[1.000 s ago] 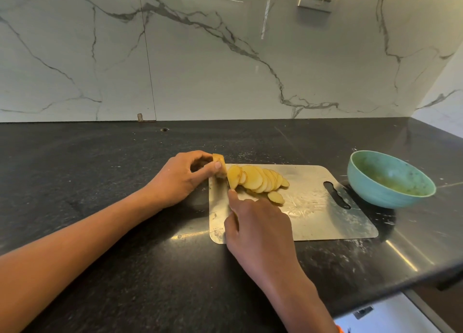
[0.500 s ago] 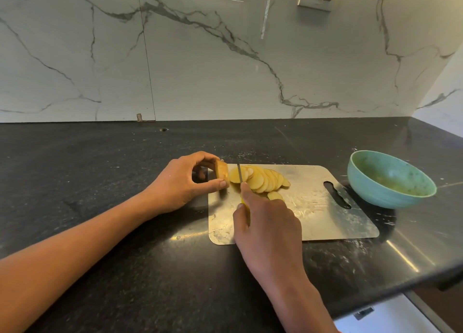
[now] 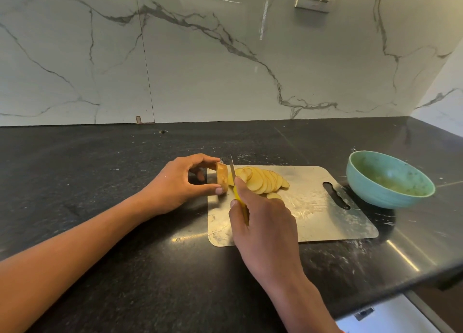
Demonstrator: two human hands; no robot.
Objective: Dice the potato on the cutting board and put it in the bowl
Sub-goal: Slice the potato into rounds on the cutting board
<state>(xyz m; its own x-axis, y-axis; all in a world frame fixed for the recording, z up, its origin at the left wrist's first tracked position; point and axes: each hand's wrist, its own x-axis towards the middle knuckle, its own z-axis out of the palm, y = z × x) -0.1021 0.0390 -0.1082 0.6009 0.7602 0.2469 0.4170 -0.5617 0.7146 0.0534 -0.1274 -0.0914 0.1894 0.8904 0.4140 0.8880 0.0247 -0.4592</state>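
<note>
Black stone bench (image 3: 100, 232) against a veined marble wall. Metal cutting board (image 3: 325, 222) lies near the bench's front edge, right of centre. Left hand (image 3: 175, 184) pinches the potato end piece (image 3: 222, 177) upright at the board's far-left corner. Right hand (image 3: 263, 227) grips a yellow-handled knife (image 3: 232, 172), blade just beside that piece. Cut slices (image 3: 260, 181) fan along the board's far edge. Teal bowl (image 3: 385, 194) stands just beyond the board's right edge.
</note>
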